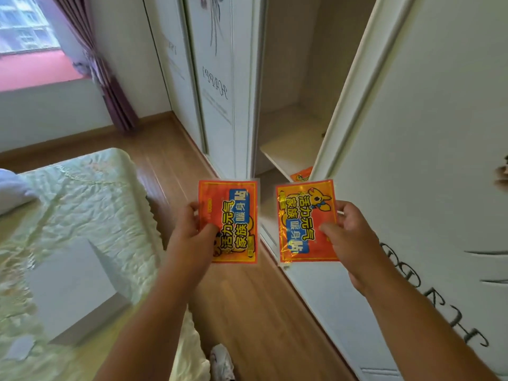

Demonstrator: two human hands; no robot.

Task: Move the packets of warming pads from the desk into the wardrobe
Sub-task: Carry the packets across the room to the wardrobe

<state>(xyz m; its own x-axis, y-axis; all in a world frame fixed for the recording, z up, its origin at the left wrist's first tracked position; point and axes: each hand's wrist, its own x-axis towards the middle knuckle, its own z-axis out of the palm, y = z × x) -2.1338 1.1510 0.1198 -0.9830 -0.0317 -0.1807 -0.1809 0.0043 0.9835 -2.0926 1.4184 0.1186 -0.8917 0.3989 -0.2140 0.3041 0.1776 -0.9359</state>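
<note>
Two hands reach out in the middle of the frame, and each one holds a packet. The left hand [196, 228] pinches a shiny orange and yellow warming pad packet with blue writing [229, 220], thumb on the front and fingers curled behind. The right hand [347, 229] pinches a second orange and yellow packet with a cartoon animal on it [302, 218] the same way. The two packets are side by side, near each other but not touching, up in the air above the brown wooden floor [247, 312].

Right behind the packets stands a tall white wardrobe [220, 78]. Its big white door with dark writing [426, 160] swings open on the right side of the frame. Inside is a pale shelf [291, 133]. Just under that shelf, a corner of a third orange packet [302, 174] peeks out past the door edge.

On the lower left is a bed with a wrinkly light green cover [68, 202], and a flat white box [74, 284] lies on it. In the upper left are a bright window [24, 23] and a purple curtain [104, 72].
</note>
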